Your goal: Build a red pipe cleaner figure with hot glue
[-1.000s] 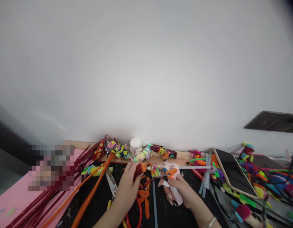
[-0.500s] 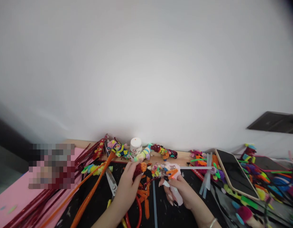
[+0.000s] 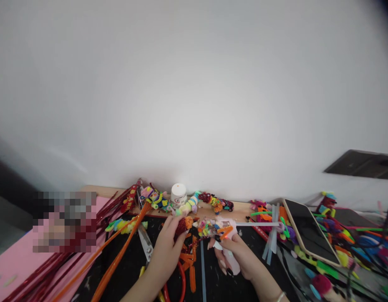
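Left hand [image 3: 167, 241]: we have its thumb and fingers closed on a fuzzy red and orange piece [image 3: 184, 225], pinching it from the left; some of the fingers are hidden behind the piece.
Right hand [image 3: 236, 256]: we have its fingers wrapped round the handle of a pale glue gun [image 3: 232, 262]; we cannot tell whether the trigger is pressed.
Glue gun: its front, crusted with many-coloured bits, points left towards the red and orange piece; the two are just beside each other, and we cannot tell whether they touch; a clear glue stick [image 3: 258, 224] runs out of its back to the right.
Black mat [image 3: 244, 289]: below our hands lie orange offcuts [image 3: 192, 277] and, just right of them, a narrow translucent strip [image 3: 203, 268]; scissors [image 3: 146, 243] lie partly under our left forearm.
Far edge: we see a white paper cup [image 3: 178, 193] upside down near the wall, between fuzzy figures.
Left side: long orange stems [image 3: 117, 253] and dark red glittery stems [image 3: 49, 268] slant across; the red ones lie over a pink sheet [image 3: 16, 251].
Right side: loose glue sticks [image 3: 272, 241] lie near a phone [image 3: 311, 230], its screen dark.
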Demonstrator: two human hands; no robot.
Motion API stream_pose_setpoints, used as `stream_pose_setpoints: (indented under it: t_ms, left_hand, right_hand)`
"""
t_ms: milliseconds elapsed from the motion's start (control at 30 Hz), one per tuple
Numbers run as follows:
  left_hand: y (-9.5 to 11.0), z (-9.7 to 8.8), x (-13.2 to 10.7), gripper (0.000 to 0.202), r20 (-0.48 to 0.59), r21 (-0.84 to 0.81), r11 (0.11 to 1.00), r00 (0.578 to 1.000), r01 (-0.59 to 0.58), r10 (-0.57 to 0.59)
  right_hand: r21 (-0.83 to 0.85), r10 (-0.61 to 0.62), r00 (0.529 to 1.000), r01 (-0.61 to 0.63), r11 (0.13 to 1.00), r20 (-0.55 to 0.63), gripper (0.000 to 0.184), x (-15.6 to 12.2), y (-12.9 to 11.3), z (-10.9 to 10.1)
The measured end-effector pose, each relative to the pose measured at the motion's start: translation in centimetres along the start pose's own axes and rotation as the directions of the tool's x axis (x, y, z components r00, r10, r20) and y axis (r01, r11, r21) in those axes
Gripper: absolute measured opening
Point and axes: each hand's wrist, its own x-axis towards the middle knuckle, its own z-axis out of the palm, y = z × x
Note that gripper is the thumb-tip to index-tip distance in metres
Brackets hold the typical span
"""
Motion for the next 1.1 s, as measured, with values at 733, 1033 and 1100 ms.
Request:
stream_pose_setpoints:
  t_ms: [733,1033,1100]
  left_hand:
    - [-0.07,0.27,-0.13,0.028,-0.015,-0.015,1.000,1.000,0.016,-0.017]
    - [0.00,0.09,0.02,0.031,0.006,-0.011,0.998,0.998,0.060,-0.060]
    - [-0.06,0.06,-0.03,0.031,0.004,-0.013,0.998,0.998,0.062,-0.061]
  right_hand:
    - [0.080,-0.031,0.999,0.030,0.996,0.015,0.038,0.19,0.34,-0.25]
    - [0.132,-0.053,0.999,0.053,0.990,-0.005,0.037,0.10,0.58,-0.21]
    - [0.159,-0.052,0.999,0.054,0.986,-0.013,0.038,0.14,0.66,-0.20]
